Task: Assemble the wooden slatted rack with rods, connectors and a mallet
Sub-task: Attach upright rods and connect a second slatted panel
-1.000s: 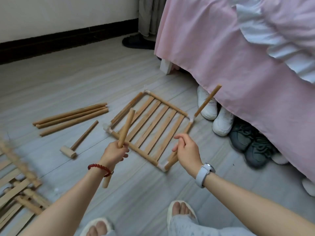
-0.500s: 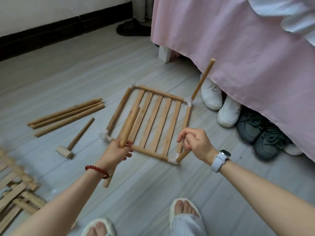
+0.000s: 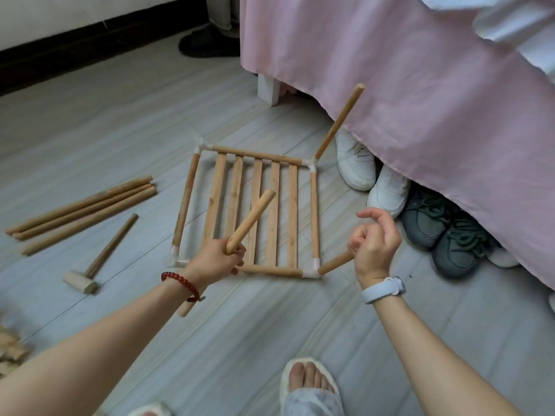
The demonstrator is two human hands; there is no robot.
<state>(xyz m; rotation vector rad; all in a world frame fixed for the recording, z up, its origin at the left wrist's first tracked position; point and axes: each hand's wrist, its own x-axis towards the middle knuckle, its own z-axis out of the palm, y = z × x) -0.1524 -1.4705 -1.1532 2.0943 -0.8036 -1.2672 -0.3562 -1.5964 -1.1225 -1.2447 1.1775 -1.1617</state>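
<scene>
The wooden slatted rack panel [image 3: 255, 211] lies flat on the floor with white connectors at its corners. One rod [image 3: 339, 121] stands up tilted from the far right connector. Another rod [image 3: 333, 262] slants up from the near right connector [image 3: 312, 270], and its upper end runs into my right hand [image 3: 374, 241]. The lower fingers curl over that end, while the index finger is lifted. My left hand [image 3: 216, 259] grips a loose rod [image 3: 250, 222] at mid-length, held slanted above the slats. The mallet [image 3: 90, 265] lies on the floor left of the panel.
Three loose rods [image 3: 84, 205] lie at the left, and a pile of slatted pieces [image 3: 9, 343] sits at the lower left edge. A bed with a pink sheet [image 3: 420, 100] fills the right, with white shoes [image 3: 372, 169] and dark shoes [image 3: 444, 232] beneath. My slippered foot [image 3: 306, 382] is below.
The panel has turned clockwise and now lies square in front of me. My right hand's grip on the corner rod has loosened, with the index finger lifted. The left hand still holds its rod.
</scene>
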